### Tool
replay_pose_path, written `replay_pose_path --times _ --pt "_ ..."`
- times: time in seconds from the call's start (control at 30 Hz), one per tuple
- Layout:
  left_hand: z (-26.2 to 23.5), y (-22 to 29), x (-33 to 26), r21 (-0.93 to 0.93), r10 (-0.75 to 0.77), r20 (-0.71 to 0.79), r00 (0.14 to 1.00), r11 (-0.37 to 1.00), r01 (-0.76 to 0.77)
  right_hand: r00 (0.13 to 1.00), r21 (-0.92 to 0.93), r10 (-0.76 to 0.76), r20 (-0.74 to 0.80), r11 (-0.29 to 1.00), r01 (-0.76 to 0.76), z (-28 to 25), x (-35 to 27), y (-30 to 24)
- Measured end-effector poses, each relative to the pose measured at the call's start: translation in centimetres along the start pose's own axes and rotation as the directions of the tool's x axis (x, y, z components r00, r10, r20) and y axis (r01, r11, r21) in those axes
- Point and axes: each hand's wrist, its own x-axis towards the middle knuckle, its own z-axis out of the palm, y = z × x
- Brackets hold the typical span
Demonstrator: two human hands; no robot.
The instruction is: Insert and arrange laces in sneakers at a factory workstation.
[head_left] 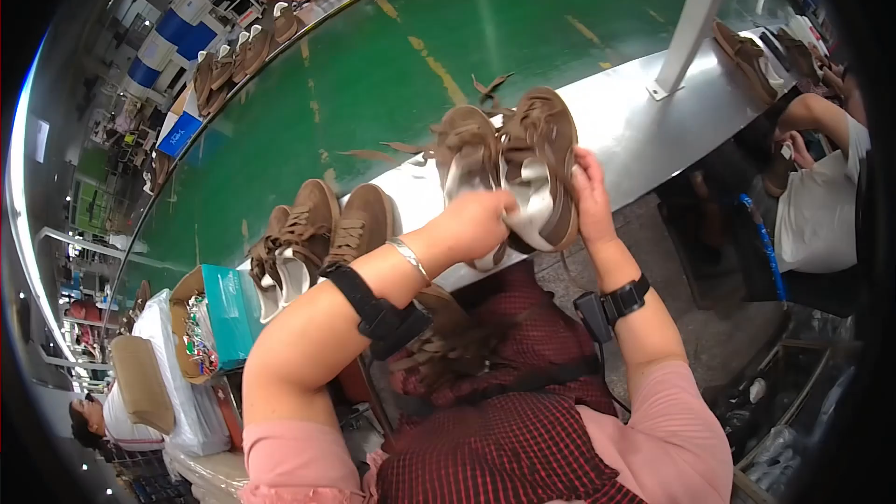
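Note:
A pair of brown lace-up sneakers with white lining lies on the metal ledge in front of me. My right hand (590,194) grips the right sneaker (541,145) along its outer side, thumb and fingers near the heel. Over the heel of the left sneaker (465,145) is my left hand (481,224), closed, its fingertips at the white-lined opening of the right sneaker. Whatever it pinches is hidden and slightly blurred. Farther left, beside my left forearm, more brown sneakers (313,224) stand with loose laces. A blurred brown bundle (457,341) lies at my lap.
The metal ledge (635,103) runs along a green belt (373,84) with brown laces on it. A white post (695,19) rises from the ledge at right. A teal box (231,308) stands left. Other people work at far left and right, near more shoes.

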Motion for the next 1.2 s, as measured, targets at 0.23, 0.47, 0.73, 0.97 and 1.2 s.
replay_pose_path --times 0.23,0.47,0.73,0.97,1.2 --pt "-3.7 3.4 -13.5 -0.521 -0.139 -0.089 0.986 0.85 0.072 0.981 -0.18 0.195 -0.017 0.964 -0.194 -5.9 -3.8 -3.7" --pt "-4.9 -2.1 -42.7 -0.48 -0.317 -0.82 0.476 0.834 -0.273 0.753 -0.372 -0.386 0.533 0.693 0.618 -5.0 -8.7 -10.7" --pt "9.2 -8.2 -37.9 -0.666 -0.711 -0.668 0.219 0.703 0.249 0.551 -0.317 -0.363 0.752 0.534 0.784 6.4 -5.9 -11.6" --pt "15.3 -7.1 -21.6 -0.031 -0.009 -0.616 0.787 0.999 -0.012 0.57 -0.442 -0.236 0.787 0.43 0.788 5.5 -6.0 -8.7" --pt "16.4 -7.0 -21.4 -0.462 -0.315 -0.509 0.801 0.885 0.055 0.442 -0.289 -0.283 0.851 0.45 0.845 5.0 -15.7 -12.1"
